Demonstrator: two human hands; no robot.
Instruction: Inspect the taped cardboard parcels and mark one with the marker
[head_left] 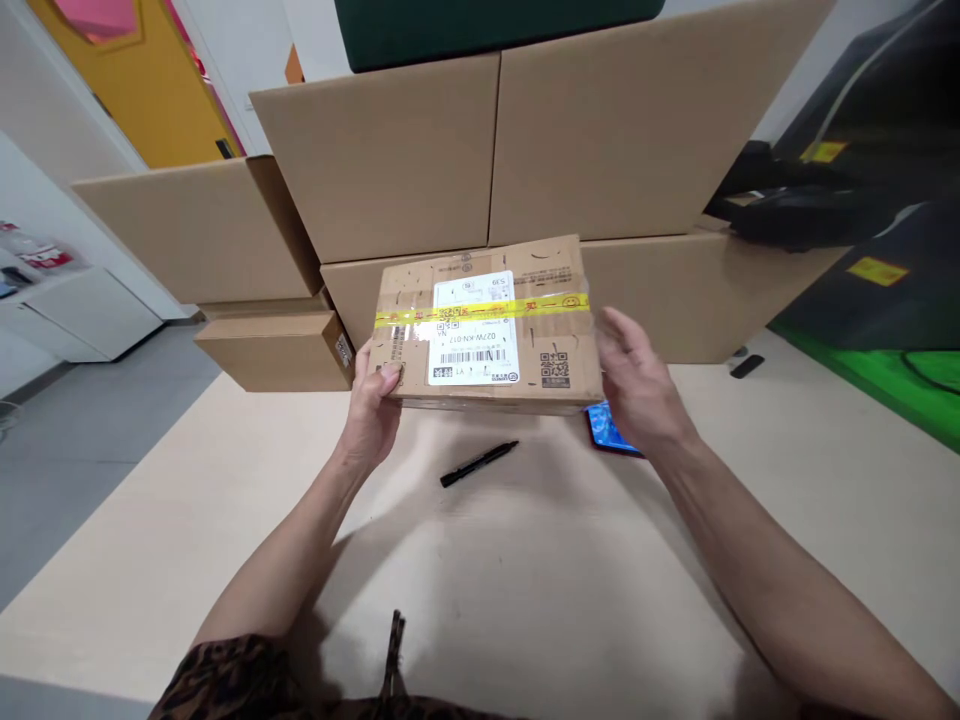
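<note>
A taped cardboard box [405,290] is held up above the table, its top tilted toward me. It bears a white shipping label [474,355] printed upside down to me and a strip of yellow tape [551,305] across it. My left hand [373,405] grips the left front corner, thumb on top and fingers underneath. Against the box's right end is my right hand [637,385], slightly blurred, its fingertips partly hidden. Below the box a black marker [480,464] lies on the table. A phone with a lit blue screen [611,430] is partly covered by my right hand.
Large cardboard boxes [405,160] stand along the table's [480,590] far side, a dark green container [495,25] on top. A smaller carton [274,350] sits at the left. A small black object [747,366] lies far right, near a green surface [877,370].
</note>
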